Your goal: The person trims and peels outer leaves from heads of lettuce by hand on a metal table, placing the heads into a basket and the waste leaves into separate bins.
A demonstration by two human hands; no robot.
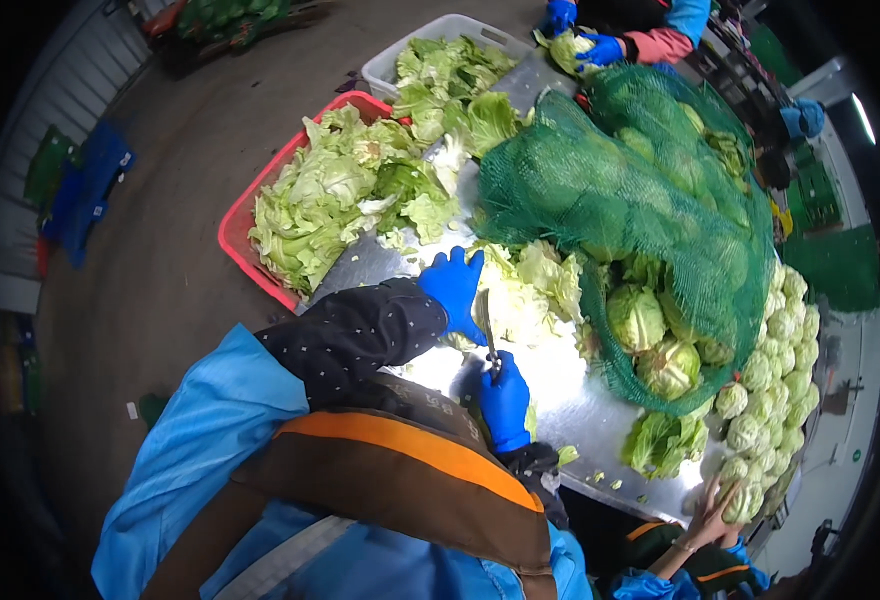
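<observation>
My left hand (pixel 452 290), in a blue glove, is stretched over the metal table with its fingers apart. It is at the left edge of a pile of loose pale cabbage leaves (pixel 520 290); I cannot tell whether it touches them. Closed around the handle of a knife (pixel 489 325) is my right hand (pixel 506 402), also gloved in blue. The knife's narrow, slightly curved blade points away from me, close to the left thumb. Glare off the metal washes out part of the leaves.
A green mesh sack (pixel 600 190) of cabbages spreads across the table, its mouth showing several heads (pixel 637 318). Leaf-filled red (pixel 243 262) and white (pixel 380 68) crates stand left and beyond. Trimmed cabbages (pixel 760 375) are stacked right. Co-workers' hands hold cabbages at far right (pixel 600 50) and near right (pixel 705 520).
</observation>
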